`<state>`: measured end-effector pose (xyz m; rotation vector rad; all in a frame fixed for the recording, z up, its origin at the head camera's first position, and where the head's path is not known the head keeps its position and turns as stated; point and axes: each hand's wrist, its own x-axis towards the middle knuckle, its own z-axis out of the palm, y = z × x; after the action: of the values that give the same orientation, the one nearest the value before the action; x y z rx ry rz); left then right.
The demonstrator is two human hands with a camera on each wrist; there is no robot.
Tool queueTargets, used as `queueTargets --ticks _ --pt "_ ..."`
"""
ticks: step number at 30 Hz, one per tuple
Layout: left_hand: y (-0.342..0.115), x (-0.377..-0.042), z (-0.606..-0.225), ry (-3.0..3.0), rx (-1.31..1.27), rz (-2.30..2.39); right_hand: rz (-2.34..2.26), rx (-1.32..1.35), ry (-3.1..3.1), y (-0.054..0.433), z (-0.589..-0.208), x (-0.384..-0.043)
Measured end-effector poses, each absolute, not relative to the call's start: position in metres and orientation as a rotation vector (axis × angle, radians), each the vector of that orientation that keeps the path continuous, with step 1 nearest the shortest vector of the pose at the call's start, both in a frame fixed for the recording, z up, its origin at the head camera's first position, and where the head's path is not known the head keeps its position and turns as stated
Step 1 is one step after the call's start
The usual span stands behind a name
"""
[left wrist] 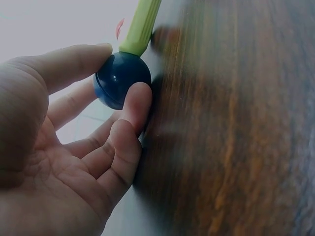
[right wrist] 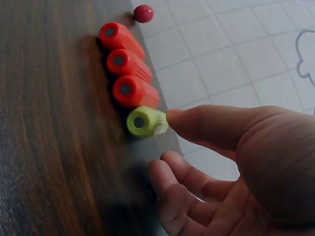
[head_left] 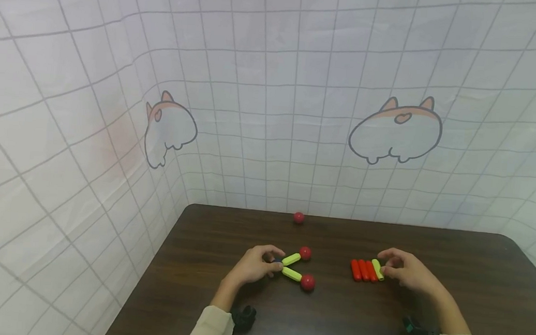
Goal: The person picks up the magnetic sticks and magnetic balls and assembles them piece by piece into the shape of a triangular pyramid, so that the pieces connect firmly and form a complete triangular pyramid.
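My left hand [head_left: 254, 264] pinches a dark blue ball [left wrist: 123, 78] between thumb and fingers, low over the tabletop. Two yellow-green magnetic rods [head_left: 291, 259] fan out from that ball in a V, each with a red ball [head_left: 307, 282] at its far end. On the right, my right hand [head_left: 407, 270] holds another yellow-green rod [right wrist: 142, 122] with the thumb on its side; the index fingertip is largely hidden in the right wrist view. This rod lies at the end of a row beside three red rods [right wrist: 129, 66], whose ends show grey discs.
A single red ball [head_left: 298, 218] sits at the table's back edge. The dark wooden table [head_left: 327, 322] meets a white gridded curtain [head_left: 272, 110] behind and on the left. Wrist cameras [head_left: 243, 317] are strapped at both sleeves.
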<state>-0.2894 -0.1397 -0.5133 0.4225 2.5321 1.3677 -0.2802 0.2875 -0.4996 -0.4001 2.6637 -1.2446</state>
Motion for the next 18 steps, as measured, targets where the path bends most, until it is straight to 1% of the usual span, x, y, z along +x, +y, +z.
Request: queueTargets --ticks 11,18 --pt "-0.1395 -0.2889 -0.5141 2.528 0.415 1.364 -1.148 -0.328 2.736 0.2905 -0.4990 -0.2796" --pt "-0.1397 -0.2894 -0.5144 2.519 0.414 1.368 -1.171 -0.278 2.724 0.2866 -0.5010 -0.2800"
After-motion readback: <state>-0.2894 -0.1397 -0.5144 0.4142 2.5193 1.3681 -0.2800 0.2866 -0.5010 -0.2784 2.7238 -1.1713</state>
